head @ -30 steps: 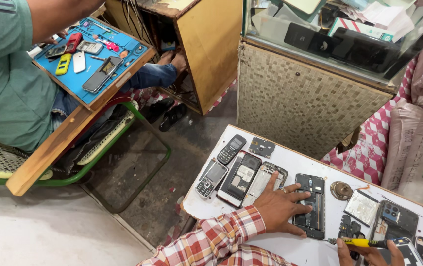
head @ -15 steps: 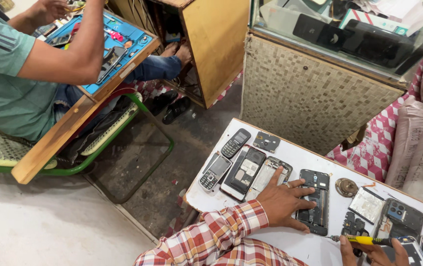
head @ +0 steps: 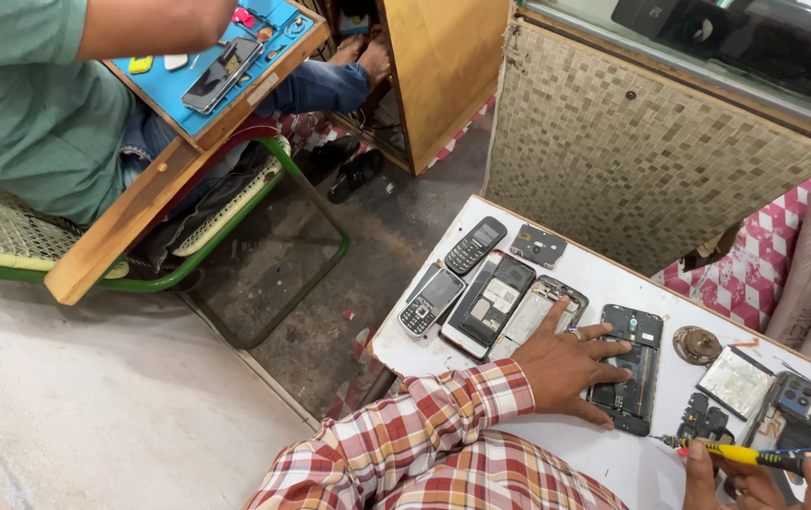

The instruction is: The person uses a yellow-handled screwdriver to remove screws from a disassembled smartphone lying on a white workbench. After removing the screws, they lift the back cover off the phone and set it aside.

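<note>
Two hands work at a white table (head: 613,453) in the head view, which is strewn with opened phones and loose parts. On the left, the left hand (head: 566,364), reaching out of a red, white and yellow plaid sleeve (head: 424,444), lies flat with its fingers spread, pressing down on a black opened smartphone (head: 630,368) that has its back cover off; a ring sits on one finger, and the thumb stretches toward a silver-framed opened phone (head: 539,310) just beside it. At the bottom right edge, the right hand (head: 755,482) is curled around a yellow-handled screwdriver (head: 755,456) with a red collar, whose thin tip points left toward the lower end of the black smartphone, near but not touching it as far as can be seen. Farther left on the table lie a larger black phone with its insides showing (head: 490,302), a grey keypad phone (head: 429,300) and a black keypad phone (head: 476,244), with a small dark cover plate (head: 537,246) near the far edge. To the right sit a round metal part (head: 696,345), a square silver panel (head: 736,381) and a dark back cover with a camera cluster (head: 797,416). Across the floor, another person in a green shirt (head: 27,113) sits on a green-framed chair (head: 235,255) at a wooden board topped with a blue work mat (head: 179,80) holding more phones and small tools.
</note>
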